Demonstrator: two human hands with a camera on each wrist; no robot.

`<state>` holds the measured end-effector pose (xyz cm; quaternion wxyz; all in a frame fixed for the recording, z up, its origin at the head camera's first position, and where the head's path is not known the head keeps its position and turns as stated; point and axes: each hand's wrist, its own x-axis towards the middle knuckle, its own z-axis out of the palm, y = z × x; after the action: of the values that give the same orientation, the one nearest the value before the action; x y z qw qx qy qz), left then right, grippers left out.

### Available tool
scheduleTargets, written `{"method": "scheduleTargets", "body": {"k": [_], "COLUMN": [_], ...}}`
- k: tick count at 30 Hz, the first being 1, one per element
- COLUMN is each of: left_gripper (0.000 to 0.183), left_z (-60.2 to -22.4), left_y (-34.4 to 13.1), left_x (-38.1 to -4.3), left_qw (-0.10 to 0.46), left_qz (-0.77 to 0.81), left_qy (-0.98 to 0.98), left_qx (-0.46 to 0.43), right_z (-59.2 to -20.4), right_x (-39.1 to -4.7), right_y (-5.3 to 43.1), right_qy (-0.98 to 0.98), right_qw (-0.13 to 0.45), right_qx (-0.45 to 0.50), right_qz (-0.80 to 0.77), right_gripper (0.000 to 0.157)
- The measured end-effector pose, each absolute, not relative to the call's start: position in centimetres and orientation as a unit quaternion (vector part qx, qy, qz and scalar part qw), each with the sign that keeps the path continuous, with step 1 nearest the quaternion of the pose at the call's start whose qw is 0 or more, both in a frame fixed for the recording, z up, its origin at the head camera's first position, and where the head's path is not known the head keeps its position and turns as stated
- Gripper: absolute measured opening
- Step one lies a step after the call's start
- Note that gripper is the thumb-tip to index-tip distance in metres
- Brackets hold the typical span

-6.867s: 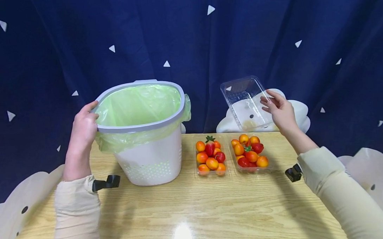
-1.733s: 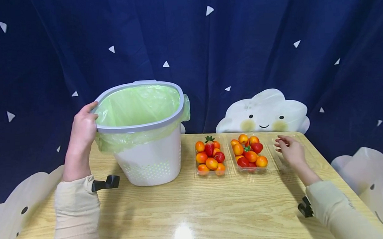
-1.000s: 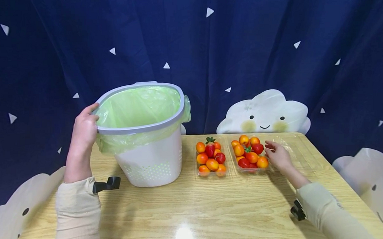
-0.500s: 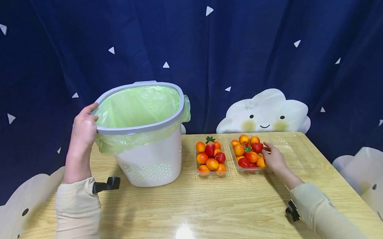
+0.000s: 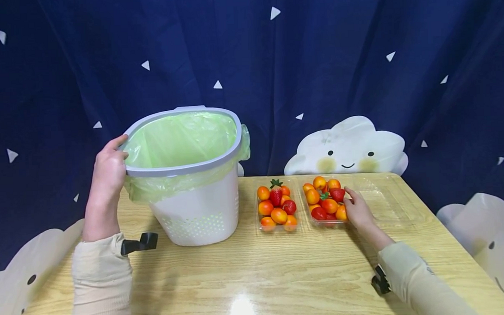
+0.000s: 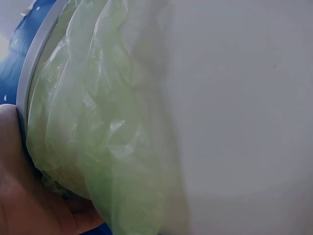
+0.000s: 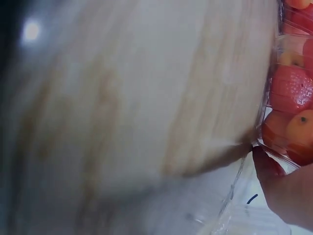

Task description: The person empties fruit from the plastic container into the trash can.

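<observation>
My left hand (image 5: 108, 172) grips the grey rim of a white bin (image 5: 195, 210), thumb side up, at its left edge. In the left wrist view the green bag liner (image 6: 98, 122) folds over the rim beside that hand. My right hand (image 5: 360, 211) holds the right side of a clear plastic box of fruit (image 5: 327, 223) on the table. The right wrist view has a digit of the right hand (image 7: 283, 191) right at the box's corner; the others are hidden. Red and orange fruits (image 7: 293, 88) and strawberries fill the box.
A second clear fruit box (image 5: 278, 228) stands between the bin and the first. To the right lies a clear plastic tray or lid (image 5: 387, 201). The wooden table (image 5: 306, 271) ends at a dark blue curtain (image 5: 252, 51) with white clouds.
Earlier my right hand held the clear tray or lid up; it now lies at the right. That hand has moved left onto the fruit box, which has shifted slightly left. My left hand has stayed.
</observation>
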<state>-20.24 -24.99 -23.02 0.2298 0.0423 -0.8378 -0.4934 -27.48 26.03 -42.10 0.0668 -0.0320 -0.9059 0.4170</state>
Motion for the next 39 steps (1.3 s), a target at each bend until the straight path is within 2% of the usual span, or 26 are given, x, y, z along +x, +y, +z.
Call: {"method": "scheduleTargets", "body": {"k": [9, 18, 39], "left_gripper": [0.048, 0.048, 0.048], "left_z": [-23.1, -23.0, -22.9], "left_y": [-25.0, -25.0, -25.0], "left_x": [-20.4, -20.3, -20.3], "left_qw": [0.231, 0.231, 0.234], "left_qz": [-0.494, -0.493, -0.493], "left_qy": [-0.837, -0.838, -0.837], "left_qx": [0.044, 0.048, 0.043], "right_z": [-42.5, -42.0, -36.8], "right_x": [-27.7, -27.7, -28.3], "right_y": [25.7, 25.3, 25.2], "right_qy": [-0.902, -0.891, -0.898], "right_qw": [0.095, 0.086, 0.09], "right_qx": [-0.039, -0.053, -0.049], "right_qz": [0.419, 0.442, 0.428], "right_gripper": [0.042, 0.042, 0.042]}}
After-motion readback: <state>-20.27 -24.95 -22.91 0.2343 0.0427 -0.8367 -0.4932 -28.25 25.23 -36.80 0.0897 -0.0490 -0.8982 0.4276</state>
